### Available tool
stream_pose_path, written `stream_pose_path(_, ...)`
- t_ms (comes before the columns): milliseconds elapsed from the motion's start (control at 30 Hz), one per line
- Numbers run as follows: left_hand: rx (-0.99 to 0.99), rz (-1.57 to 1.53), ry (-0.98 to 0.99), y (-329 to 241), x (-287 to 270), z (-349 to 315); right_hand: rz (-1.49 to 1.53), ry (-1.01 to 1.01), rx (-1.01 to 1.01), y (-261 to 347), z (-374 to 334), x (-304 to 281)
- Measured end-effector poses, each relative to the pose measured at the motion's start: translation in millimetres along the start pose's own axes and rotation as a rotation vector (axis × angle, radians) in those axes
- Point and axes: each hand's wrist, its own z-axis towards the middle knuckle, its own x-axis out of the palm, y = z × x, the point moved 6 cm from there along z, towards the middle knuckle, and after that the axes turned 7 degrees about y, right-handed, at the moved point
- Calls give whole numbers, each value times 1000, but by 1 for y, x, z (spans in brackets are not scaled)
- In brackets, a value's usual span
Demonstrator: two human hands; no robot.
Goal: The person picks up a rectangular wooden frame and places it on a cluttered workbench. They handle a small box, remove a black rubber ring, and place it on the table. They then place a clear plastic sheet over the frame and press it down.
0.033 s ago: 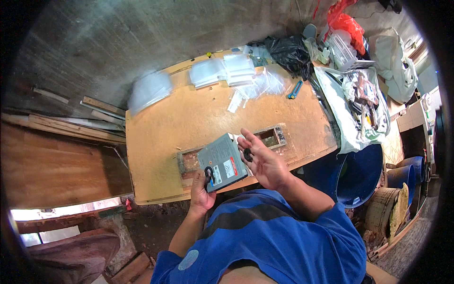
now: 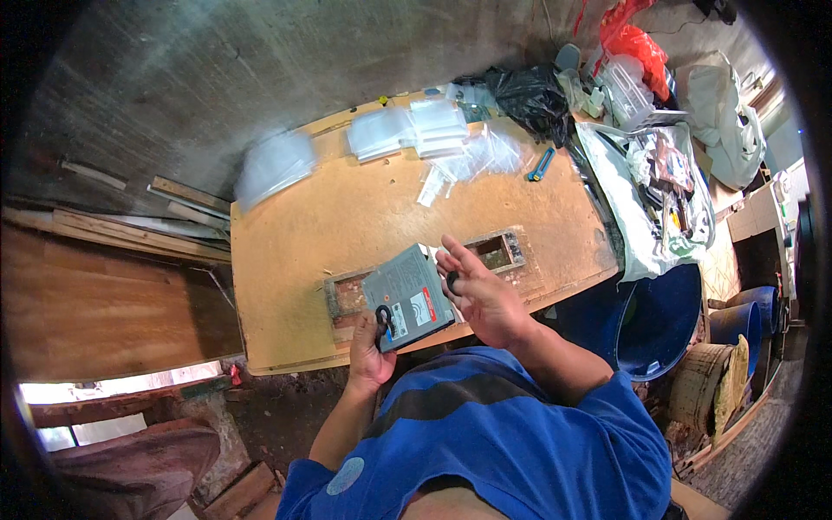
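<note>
A flat grey metal case with white and red labels [image 2: 403, 290], which looks like a computer disc drive, is held tilted over the near edge of the table. My left hand [image 2: 371, 355] grips its lower left corner, thumb on top. Under that thumb a black loop-shaped piece [image 2: 384, 315] lies against the labelled face. Just right of the case is my right hand [image 2: 490, 299], palm turned toward it, index finger stretched out. A small black ring-like piece [image 2: 451, 281] sits between its thumb and fingers. What these black pieces are, I cannot tell.
The wooden table [image 2: 303, 234] has framed rectangular cut-outs [image 2: 496, 253] beneath the case. Stacks of clear plastic sleeves [image 2: 277, 166] line its far side, near a blue cutter knife [image 2: 541, 165]. On the right stand a white sack of scrap [image 2: 624, 208] and a blue barrel [image 2: 663, 325].
The thumb and fingers of my right hand have closed a little over the black ring-like piece. My left hand and the grey case stay in place.
</note>
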Motion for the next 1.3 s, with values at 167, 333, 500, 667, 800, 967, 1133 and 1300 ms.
stream_pose_path(167,22,-23,53,4,-9,0,-522,-6,-4,-3,3,-4)
stream_pose_path(333,29,-23,58,6,-13,7,-793,-66,29,4,5,-3)
stream_pose_path(500,20,-20,7,4,-7,4,-1056,-119,43,14,-2,8)
stream_pose_path(667,19,-2,49,2,1,4,-1239,-93,-94,21,-1,20)
stream_pose_path(800,54,-21,163,1,-1,7,-1319,-73,-144,23,1,27)
stream_pose_path(967,18,-50,138,7,-18,8,-1391,-66,-169,27,5,36)
stream_pose_path(1133,73,-63,191,2,-20,7,-1358,-87,-108,30,12,43)
stream_pose_path(1300,65,-86,39,-2,-17,3,-1357,-96,-127,32,18,50)
